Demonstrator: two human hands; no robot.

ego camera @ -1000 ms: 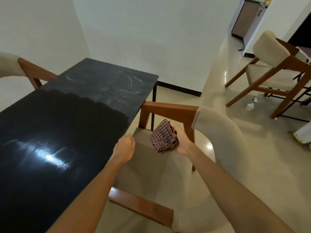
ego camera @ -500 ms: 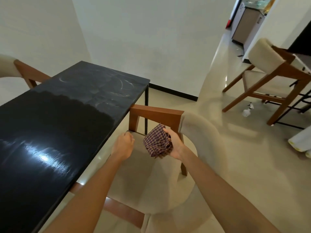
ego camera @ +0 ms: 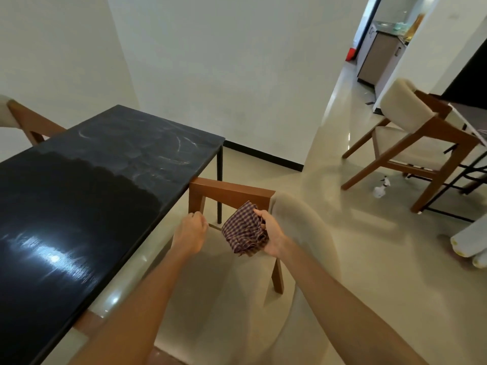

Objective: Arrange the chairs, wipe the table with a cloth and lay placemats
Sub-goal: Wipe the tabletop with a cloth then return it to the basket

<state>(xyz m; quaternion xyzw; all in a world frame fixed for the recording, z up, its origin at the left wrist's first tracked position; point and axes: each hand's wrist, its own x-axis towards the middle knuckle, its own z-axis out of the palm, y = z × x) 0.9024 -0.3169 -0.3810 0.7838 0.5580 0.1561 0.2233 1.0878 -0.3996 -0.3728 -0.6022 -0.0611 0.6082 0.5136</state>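
Observation:
A long black table [ego camera: 105,180] fills the left; its far end shows pale wipe streaks. Beside its right edge stands a wooden chair [ego camera: 229,189] with a beige seat and back, and a strip of floor shows between the two. My left hand [ego camera: 191,231] is closed at the seat's front corner, just below the wooden armrest post, and seems to grip the seat edge. My right hand [ego camera: 272,233] holds a bunched checked cloth [ego camera: 243,233] against the armrest's rear end, next to the backrest.
A second matching chair [ego camera: 411,143] stands at the right, by a dark-legged table. A third chair's back [ego camera: 29,122] shows behind the black table at the left. A small spray bottle [ego camera: 380,188] and white rolls [ego camera: 466,243] lie on the floor.
The chair has come away from the table's edge, so floor now shows between them. My left hand has closed in on the armrest post. The cloth stays in my right hand.

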